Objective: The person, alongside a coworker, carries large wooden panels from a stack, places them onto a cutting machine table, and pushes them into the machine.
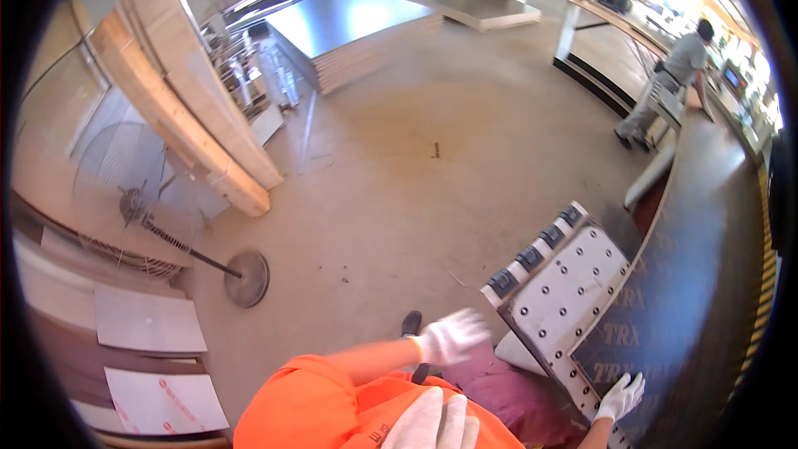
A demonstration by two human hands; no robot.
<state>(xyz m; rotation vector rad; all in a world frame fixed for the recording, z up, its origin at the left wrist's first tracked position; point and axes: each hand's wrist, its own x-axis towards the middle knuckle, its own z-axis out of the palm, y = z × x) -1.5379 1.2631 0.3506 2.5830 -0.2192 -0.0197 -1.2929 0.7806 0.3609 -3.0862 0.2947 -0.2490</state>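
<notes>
My left hand, in a white work glove, hangs over the floor in front of my orange shirt. Its fingers are stretched out, slightly blurred, and nothing shows in them. With its fingers spread, my right hand, gloved too, lies on the near edge of a large dark coated panel. This panel extends away along the right side and partly rests on a white ball-caster table. White finger-shaped cloth, apparently a spare glove, lies against my shirt front.
A stand fan and leaning timber boards are at the left, above pale sheets. Stacked panels stand at the back. A co-worker bends over the panel's far end. Yellow-black striping edges the right.
</notes>
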